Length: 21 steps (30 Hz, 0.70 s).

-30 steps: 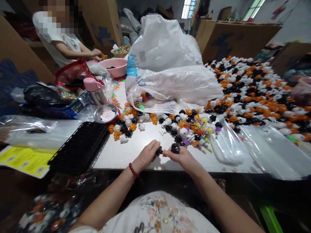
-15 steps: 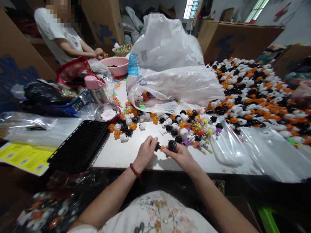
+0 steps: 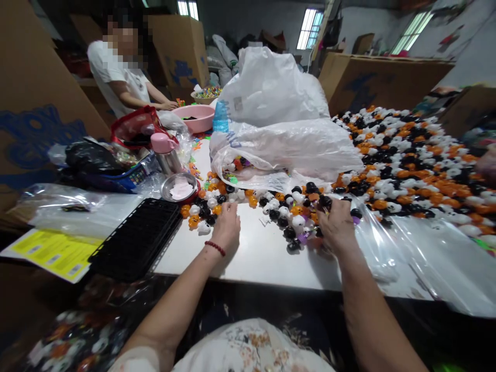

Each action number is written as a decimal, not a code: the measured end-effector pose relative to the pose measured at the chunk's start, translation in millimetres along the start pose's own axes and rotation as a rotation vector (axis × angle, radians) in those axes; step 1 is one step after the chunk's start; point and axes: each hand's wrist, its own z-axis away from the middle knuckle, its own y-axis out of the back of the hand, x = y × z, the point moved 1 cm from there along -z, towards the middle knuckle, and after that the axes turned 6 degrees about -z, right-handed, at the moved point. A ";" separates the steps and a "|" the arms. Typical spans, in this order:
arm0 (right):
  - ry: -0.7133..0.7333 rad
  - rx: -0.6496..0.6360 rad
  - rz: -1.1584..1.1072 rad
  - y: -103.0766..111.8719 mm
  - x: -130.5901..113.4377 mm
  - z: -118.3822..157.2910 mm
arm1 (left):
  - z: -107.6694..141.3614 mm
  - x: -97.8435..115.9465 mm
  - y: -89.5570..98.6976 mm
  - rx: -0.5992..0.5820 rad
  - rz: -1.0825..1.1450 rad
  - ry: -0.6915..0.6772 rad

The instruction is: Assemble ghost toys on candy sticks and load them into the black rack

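My left hand (image 3: 228,226), with a red bead bracelet, rests low over the white table (image 3: 256,258). Its fingers point away from me and are drawn together at the near edge of the small toy heads; what lies under the fingertips is hidden. Over the right part of that row is my right hand (image 3: 338,223), fingers bent down, with a black toy head (image 3: 324,202) at its fingertips. Beside it lie black, white and orange toy heads, among them an orange pumpkin head (image 3: 296,211) and a white one (image 3: 298,222).
A large white plastic bag (image 3: 279,139) lies behind the row. A big heap of toy heads (image 3: 418,160) rises at right, near clear plastic bags (image 3: 437,258). Black trays (image 3: 134,240), a metal bowl (image 3: 166,191) and a pink-lidded flask (image 3: 165,147) stand left. Another person (image 3: 120,77) works at a pink basin (image 3: 197,116).
My hands were together, holding a black piece with an orange end and a black toy head. They have parted: left forward and leftward, right over to the row at right. The view has tilted up slightly.
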 end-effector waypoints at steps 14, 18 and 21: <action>0.026 -0.498 -0.601 -55.9 -59.5 89.9 | 28.9 5.2 1.8 -0.395 0.725 0.161; 0.101 -0.463 -0.635 -48.8 -66.5 85.5 | 46.6 19.4 14.6 -0.407 0.743 0.178; 0.114 -0.494 -0.620 -45.9 -69.6 85.0 | 52.7 23.8 16.9 -0.392 0.706 0.181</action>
